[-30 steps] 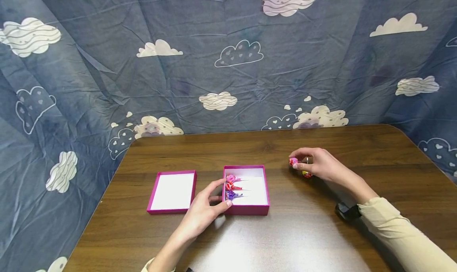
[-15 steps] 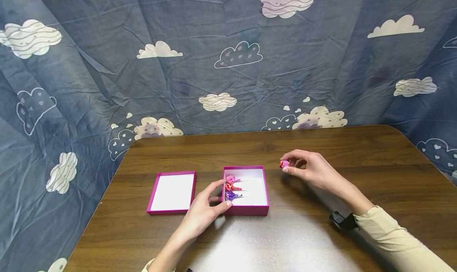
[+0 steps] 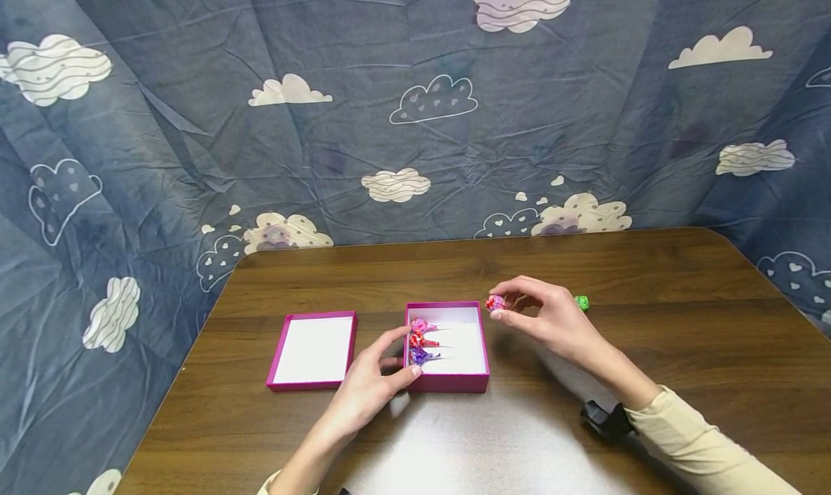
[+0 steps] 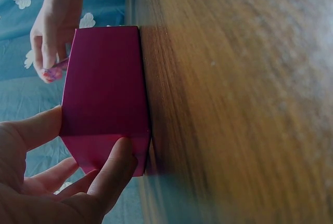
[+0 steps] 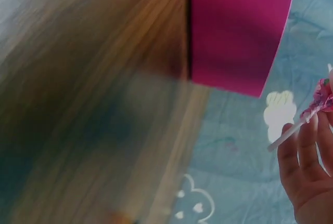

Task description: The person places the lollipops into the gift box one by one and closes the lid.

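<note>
My left hand (image 3: 368,379) grips the left side of an open magenta box (image 3: 448,384), fingertips at its rim and thumb by the front left corner. Inside lie three wrapped lollipops: pink (image 3: 422,325), red (image 3: 418,340) and purple (image 3: 420,356), heads to the left and sticks to the right. Between thumb and fingers, my right hand (image 3: 552,317) pinches a pink and red lollipop (image 3: 495,303) just off the box's right back corner. Its white stick (image 5: 287,136) shows in the right wrist view. The left wrist view shows the box's magenta outer wall (image 4: 104,78).
Left of the box, the matching lid (image 3: 311,351) lies with its white inside up. A green wrapped lollipop (image 3: 581,303) rests on the wooden table (image 3: 519,437) behind my right hand, mostly hidden by it. A blue cloud-print cloth (image 3: 441,163) hangs behind the table.
My right hand has carried the pink and red lollipop left toward the box. The green lollipop has come into view behind the hand. My left hand stays on the box.
</note>
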`<act>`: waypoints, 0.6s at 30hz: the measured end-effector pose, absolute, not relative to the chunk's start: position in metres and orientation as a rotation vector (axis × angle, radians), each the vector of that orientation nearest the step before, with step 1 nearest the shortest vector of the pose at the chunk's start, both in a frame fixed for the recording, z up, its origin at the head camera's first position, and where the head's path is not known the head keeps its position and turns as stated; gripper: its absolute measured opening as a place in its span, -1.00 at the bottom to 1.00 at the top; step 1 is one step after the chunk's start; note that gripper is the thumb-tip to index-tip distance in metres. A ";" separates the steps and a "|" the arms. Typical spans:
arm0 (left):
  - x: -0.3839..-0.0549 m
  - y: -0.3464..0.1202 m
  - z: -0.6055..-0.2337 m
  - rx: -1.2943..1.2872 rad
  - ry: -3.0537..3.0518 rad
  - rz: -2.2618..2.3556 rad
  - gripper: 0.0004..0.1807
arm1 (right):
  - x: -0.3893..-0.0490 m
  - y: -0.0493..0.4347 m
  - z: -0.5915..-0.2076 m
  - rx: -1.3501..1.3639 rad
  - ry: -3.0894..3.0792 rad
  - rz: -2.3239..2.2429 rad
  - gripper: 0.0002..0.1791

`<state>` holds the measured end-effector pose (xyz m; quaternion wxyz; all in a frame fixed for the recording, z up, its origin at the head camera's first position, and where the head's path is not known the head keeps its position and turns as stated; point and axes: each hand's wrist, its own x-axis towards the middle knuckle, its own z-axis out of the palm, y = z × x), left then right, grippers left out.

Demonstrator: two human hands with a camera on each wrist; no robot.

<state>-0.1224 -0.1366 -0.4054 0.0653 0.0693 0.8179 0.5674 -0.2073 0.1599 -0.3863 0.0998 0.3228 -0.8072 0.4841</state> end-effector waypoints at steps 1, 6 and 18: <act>-0.122 -0.137 -0.405 0.209 2.470 1.711 -0.33 | -0.206 0.157 -0.384 0.964 -2.377 1.433 -0.69; -0.123 -0.137 -0.406 0.207 2.474 1.705 -0.33 | -0.192 0.138 -0.363 0.999 -2.341 1.459 -0.69; -0.124 -0.136 -0.406 0.201 2.463 1.717 -0.34 | -0.198 0.111 -0.367 1.011 -2.410 1.553 -0.71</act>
